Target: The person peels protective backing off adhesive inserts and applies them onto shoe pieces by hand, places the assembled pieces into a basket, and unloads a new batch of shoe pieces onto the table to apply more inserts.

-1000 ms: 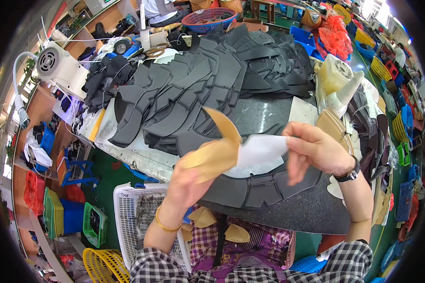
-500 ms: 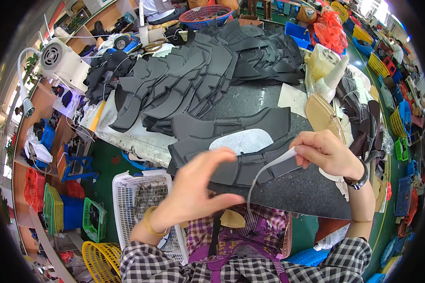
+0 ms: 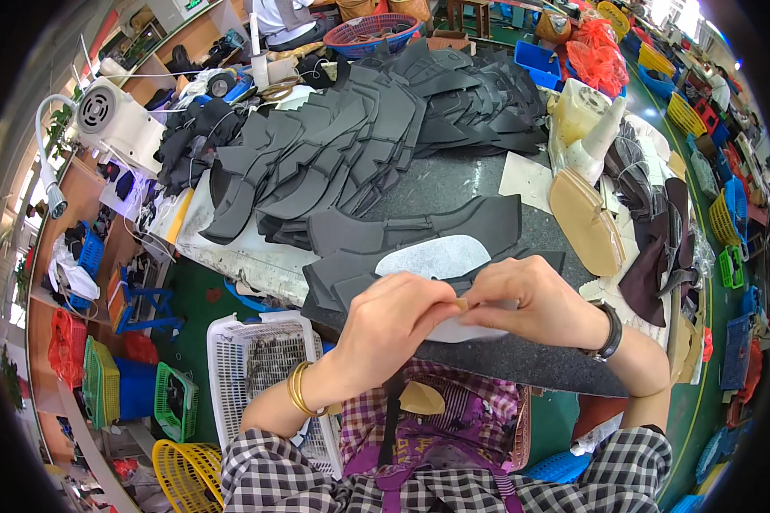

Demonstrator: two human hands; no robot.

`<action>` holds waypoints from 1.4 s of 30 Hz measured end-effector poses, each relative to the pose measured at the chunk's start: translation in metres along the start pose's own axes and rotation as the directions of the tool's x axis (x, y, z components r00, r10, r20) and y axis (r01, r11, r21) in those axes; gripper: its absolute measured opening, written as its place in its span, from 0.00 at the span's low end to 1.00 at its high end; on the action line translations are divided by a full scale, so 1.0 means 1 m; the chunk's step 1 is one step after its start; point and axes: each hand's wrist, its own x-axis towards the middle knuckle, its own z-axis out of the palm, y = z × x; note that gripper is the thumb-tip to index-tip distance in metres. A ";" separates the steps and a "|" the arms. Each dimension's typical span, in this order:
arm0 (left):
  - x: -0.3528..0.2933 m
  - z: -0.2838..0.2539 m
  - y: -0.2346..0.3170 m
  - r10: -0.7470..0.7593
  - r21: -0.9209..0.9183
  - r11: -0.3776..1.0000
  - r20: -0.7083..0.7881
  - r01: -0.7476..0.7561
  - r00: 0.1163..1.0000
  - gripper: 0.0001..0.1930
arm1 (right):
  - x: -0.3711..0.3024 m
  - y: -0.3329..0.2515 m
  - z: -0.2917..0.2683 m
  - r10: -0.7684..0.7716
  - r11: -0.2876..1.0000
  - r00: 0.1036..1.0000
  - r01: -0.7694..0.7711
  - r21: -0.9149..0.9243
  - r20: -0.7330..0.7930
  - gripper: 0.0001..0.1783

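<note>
1 dk work table [image 3: 565, 366], piled w/ grey shaped pcs [image 3: 325, 158]; L hand [image 3: 393, 321] & R hand [image 3: 543, 303], fingertips v. close, both pinching edge of white pc [image 3: 464, 332], held over table's near side.

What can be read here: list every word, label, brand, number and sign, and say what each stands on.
No text is readable.
Purple apron: yellow lettering, too small and creased to read.
Wristwatch on the right wrist: no dial text can be made out.
White piece between the left hand and right hand: no lettering can be made out.
Background: any labels are too small to read.
</note>
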 end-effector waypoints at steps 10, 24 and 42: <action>0.008 0.012 -0.005 0.076 0.109 0.991 -0.006 -0.075 0.997 0.07 | 0.001 0.003 0.029 -0.248 0.876 0.915 0.072 -0.477 -0.319 0.05; -0.087 -0.020 -0.010 -0.105 0.265 0.964 0.382 0.000 0.918 0.14 | -0.027 0.029 -0.011 0.478 0.518 0.856 -0.455 0.725 0.196 0.08; 0.017 -0.015 -0.039 -0.502 0.129 0.835 0.574 0.534 0.647 0.17 | -0.031 0.045 0.003 0.502 0.796 0.865 -0.453 0.401 -0.020 0.23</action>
